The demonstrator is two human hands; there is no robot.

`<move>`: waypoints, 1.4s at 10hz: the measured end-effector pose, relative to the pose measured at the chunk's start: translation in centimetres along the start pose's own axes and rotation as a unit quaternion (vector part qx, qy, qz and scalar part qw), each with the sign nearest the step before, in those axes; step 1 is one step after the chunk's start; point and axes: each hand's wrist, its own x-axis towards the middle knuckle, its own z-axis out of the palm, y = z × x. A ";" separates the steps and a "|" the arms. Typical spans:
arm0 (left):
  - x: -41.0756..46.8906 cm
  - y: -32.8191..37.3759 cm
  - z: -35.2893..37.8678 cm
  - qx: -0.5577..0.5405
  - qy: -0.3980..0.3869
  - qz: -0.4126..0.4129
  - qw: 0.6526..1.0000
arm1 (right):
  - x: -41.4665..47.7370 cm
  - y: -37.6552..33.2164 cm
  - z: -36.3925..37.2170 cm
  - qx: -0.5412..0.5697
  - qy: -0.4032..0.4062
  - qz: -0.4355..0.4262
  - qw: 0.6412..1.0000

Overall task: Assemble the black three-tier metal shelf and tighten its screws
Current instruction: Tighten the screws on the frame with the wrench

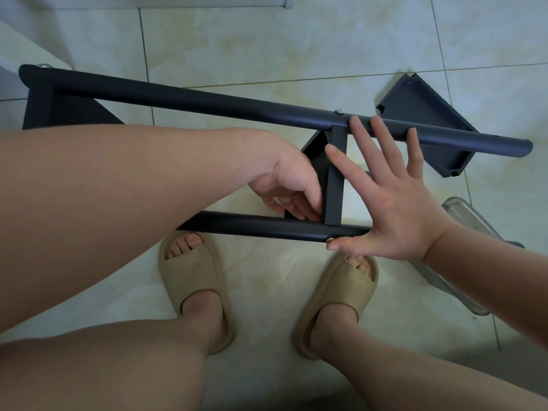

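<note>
Head view shows the shelf frame (207,97) held above the floor (267,40) with two tiers seemingly attached and a third panel (415,96) loose at far right; left hand (284,179) grips the middle joint, right hand (394,203) presses flat, fingers spread, across both poles.

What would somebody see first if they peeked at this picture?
Probably the right hand, spread wide open in the middle and laid across two long black shelf poles above the tiled floor. Beside it the left hand curls its fingers at the corner of a black tier between the poles, and two beige slippers peek out below.
</note>
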 end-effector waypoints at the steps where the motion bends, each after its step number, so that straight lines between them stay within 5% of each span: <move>1: 0.0 -0.1 0.0 -0.007 -0.005 0.006 1.000 | 0.0 0.0 0.0 -0.001 -0.003 0.002 1.000; 5: 0.0 -0.7 0.4 -0.061 0.000 0.061 0.996 | 0.0 0.0 0.0 0.001 -0.001 0.002 1.000; 10: -0.3 0.0 0.4 -0.010 0.006 0.017 1.000 | 0.0 0.0 0.1 0.001 0.007 -0.001 1.000; 14: -0.1 -0.7 0.7 -0.069 0.002 0.085 0.994 | 0.0 0.0 -0.1 0.002 0.004 0.000 1.000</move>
